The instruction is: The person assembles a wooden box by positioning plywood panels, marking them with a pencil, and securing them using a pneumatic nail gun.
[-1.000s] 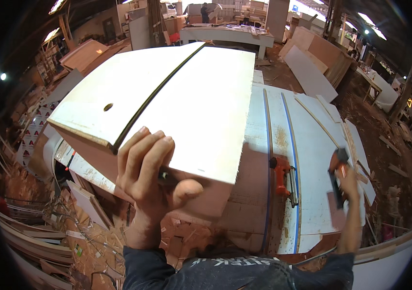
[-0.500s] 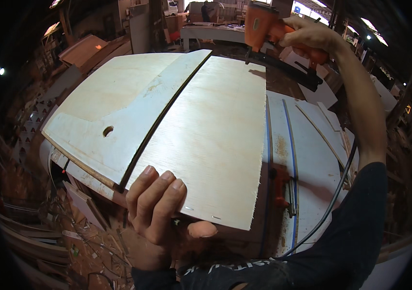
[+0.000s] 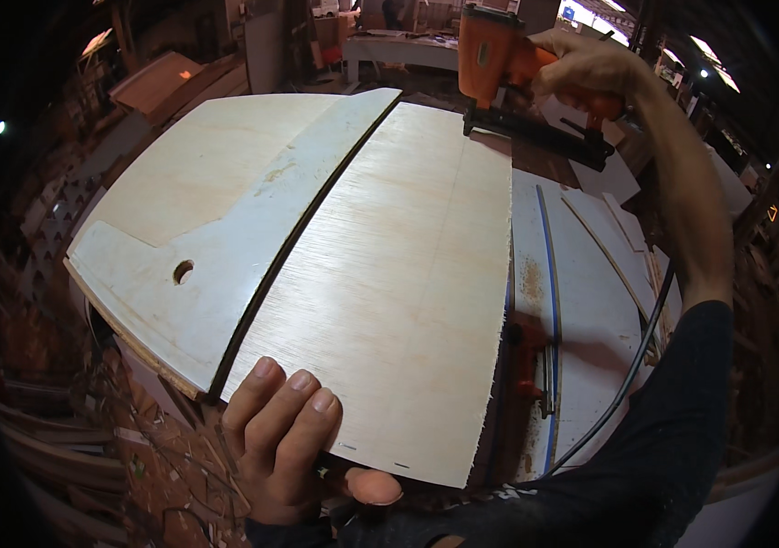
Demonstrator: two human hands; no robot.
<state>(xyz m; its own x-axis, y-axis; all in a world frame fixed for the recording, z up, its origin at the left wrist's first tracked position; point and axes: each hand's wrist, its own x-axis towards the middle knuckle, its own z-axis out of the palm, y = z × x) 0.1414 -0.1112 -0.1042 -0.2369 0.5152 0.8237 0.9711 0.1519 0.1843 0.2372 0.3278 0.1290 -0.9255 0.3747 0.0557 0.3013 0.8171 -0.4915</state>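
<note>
My left hand (image 3: 284, 429) is closed on the near edge of a pale plywood sheet (image 3: 398, 283), fingers curled over the top face and thumb at the front edge. Two staples show in the sheet beside that hand. At the far right corner, my right hand (image 3: 586, 68) grips an orange pneumatic staple gun (image 3: 488, 55). Its nose is down at the sheet's far edge. Left of a dark slot lies a larger panel (image 3: 261, 219), part bare wood and part white-coated, with a small round hole.
To the right stands a white work surface (image 3: 590, 301) with blue-edged strips and a second orange tool (image 3: 528, 356). A dark air hose (image 3: 622, 397) runs past my right arm. Wood scraps (image 3: 165, 466) litter the floor at the lower left. Another bench (image 3: 398, 55) stands behind.
The near end of the plywood has come down and closer with my left hand. The staple gun has dropped slightly, its nose now at the sheet's far edge.
</note>
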